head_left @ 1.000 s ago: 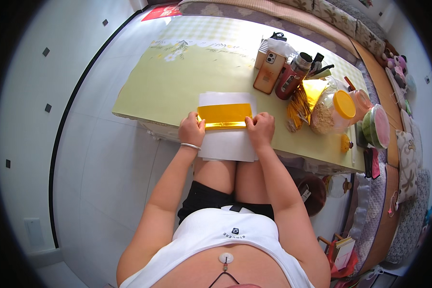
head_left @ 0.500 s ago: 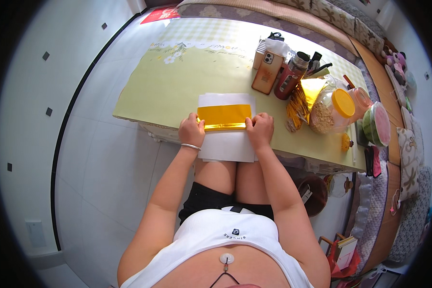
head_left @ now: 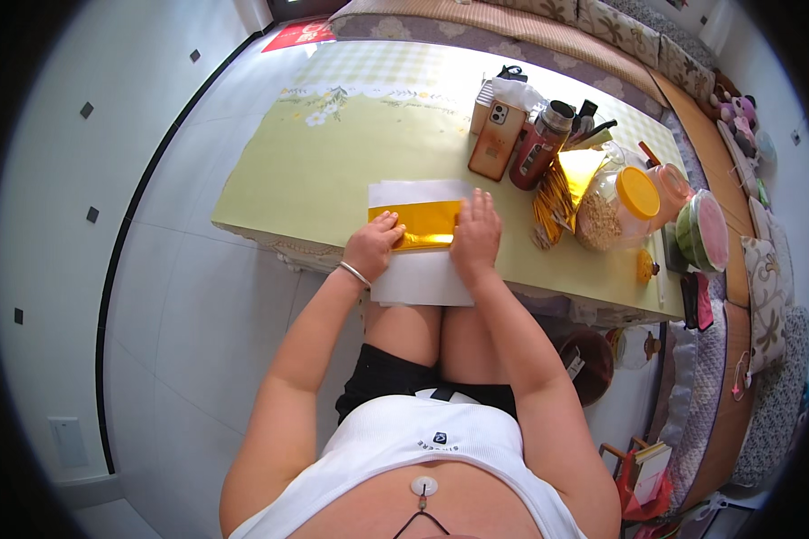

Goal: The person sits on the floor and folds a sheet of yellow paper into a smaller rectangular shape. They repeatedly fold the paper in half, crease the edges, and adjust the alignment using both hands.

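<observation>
A strip of shiny gold foil paper (head_left: 418,218), apparently folded, lies crosswise on white paper sheets (head_left: 427,280) at the table's near edge. My left hand (head_left: 376,244) rests on the foil's lower left part with its fingers laid flat. Along the right end, my right hand (head_left: 476,232) is stretched out, fingers pointing away from me and covering that edge. Neither hand grips anything. A bright band of reflected light runs along the foil's near edge. The white sheets stick out beyond the foil on the far and near sides and overhang the table toward my lap.
On the right of the table (head_left: 306,171) stand a phone (head_left: 497,142) propped upright, a red thermos (head_left: 541,148), a bundle of gold foil (head_left: 557,199), a yellow-lidded jar (head_left: 636,193) and a pink-topped green container (head_left: 706,232). A dark bin (head_left: 589,364) sits below the table.
Both hands have gone from pinching the foil's near corners to lying flat with fingers extended. The left hand has shifted right onto the foil; the right hand's fingers now reach along its right end.
</observation>
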Available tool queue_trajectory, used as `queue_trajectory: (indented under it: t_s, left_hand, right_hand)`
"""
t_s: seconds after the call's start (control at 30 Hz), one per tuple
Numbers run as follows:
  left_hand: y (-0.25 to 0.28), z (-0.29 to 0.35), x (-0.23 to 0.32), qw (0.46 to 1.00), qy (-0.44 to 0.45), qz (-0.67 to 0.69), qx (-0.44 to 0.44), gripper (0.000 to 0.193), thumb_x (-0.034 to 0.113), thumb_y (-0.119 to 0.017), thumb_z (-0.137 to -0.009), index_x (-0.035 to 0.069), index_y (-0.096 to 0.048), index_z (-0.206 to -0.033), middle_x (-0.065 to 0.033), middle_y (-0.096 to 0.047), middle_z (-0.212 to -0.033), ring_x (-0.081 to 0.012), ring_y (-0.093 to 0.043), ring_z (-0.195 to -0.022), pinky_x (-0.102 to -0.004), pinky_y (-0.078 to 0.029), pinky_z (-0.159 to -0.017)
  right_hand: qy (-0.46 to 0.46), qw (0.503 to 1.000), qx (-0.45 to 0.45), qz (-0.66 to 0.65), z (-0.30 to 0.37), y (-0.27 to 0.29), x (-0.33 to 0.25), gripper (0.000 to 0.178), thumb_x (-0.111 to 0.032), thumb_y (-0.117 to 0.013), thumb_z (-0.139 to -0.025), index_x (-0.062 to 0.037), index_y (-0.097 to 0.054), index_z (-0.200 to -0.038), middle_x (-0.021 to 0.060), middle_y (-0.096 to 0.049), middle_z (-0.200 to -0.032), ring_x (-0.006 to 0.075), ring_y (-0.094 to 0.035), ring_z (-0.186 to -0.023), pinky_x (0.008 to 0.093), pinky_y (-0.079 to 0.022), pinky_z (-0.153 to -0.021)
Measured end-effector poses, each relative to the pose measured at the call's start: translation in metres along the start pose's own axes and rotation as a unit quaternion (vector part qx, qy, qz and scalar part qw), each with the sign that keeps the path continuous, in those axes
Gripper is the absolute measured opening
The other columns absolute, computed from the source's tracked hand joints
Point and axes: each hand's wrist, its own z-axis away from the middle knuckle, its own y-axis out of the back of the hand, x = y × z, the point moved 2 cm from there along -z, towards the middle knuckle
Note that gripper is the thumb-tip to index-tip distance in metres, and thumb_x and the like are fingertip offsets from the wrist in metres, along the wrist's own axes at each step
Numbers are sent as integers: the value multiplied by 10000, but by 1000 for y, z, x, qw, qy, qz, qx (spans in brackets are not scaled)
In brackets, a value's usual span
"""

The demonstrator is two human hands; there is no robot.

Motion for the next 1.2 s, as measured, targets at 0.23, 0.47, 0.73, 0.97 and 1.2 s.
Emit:
queue_trajectory:
  t_s: [0.23, 0.47, 0.73, 0.97, 1.2]
  left_hand:
    - [5, 36, 29, 986, -18, -150, -74, 908, 749, -445, -875, 143, -362, -1546, -178, -145, -1651, -377, -110, -1525, -606, -47, -1192]
    - [29, 32, -23, 990, 81, -112, 39, 635, 462, -678, -852, 92, -562, -1355, -174, -492, -1446, -380, -392, -1369, -564, -284, -1125]
    - [37, -39, -24, 973, 224, -39, -30, 441, 211, -859, -663, 80, -677, -1042, -125, -642, -1037, -347, -572, -1053, -417, -489, -952]
    - [25, -48, -37, 955, 283, 93, -3, 376, 73, -869, -571, 70, -656, -880, -66, -620, -832, -217, -620, -801, -338, -548, -740]
    - [13, -39, -45, 921, 307, 241, -4, 223, -41, -760, -656, 24, -626, -822, -19, -628, -748, -136, -578, -663, -294, -526, -655]
  right_hand:
    - [152, 954, -195, -169, 42, 3, -37, 806, -507, -545, -938, -18, -313, -1535, 173, -240, -1627, 293, -186, -1523, 438, -135, -1234]
    - [48, 971, -183, -147, 32, 20, 20, 692, -411, -632, -924, -1, -448, -1450, 190, -312, -1588, 297, -264, -1490, 475, -190, -1214]
    - [-232, 793, -186, -532, 5, 9, 11, 617, -1, -592, -903, 58, -358, -1471, 92, -649, -831, 151, -645, -627, 265, -526, -557]
    - [-308, 698, -183, -620, 5, -7, 20, 809, 4, -583, -904, 54, -97, -1549, 105, -654, -792, 168, -670, -601, 261, -525, -493]
    - [-330, 663, -179, -648, 6, -10, 22, 816, 7, -577, -910, 50, -74, -1551, 116, -663, -795, 187, -685, -609, 270, -531, -494]
